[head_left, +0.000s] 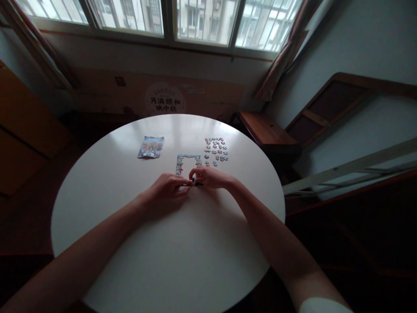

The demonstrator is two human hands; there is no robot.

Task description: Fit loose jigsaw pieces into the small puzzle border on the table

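A partly joined jigsaw puzzle lies on the table, its pieces forming a rectangular border around bare white tabletop. My left hand rests at the puzzle's near edge, fingers stretched out and touching its lower left corner. Over the near right part, my right hand bends its index finger and thumb together on a small dark puzzle piece. Both hands cover most of the near side of the border. Several loose puzzle pieces lie spread in rough rows beyond my right hand.
A colourful printed packet lies left of the puzzle on the round white table. Beyond the table's right edge stands a wooden bench. A printed cardboard panel leans under the window.
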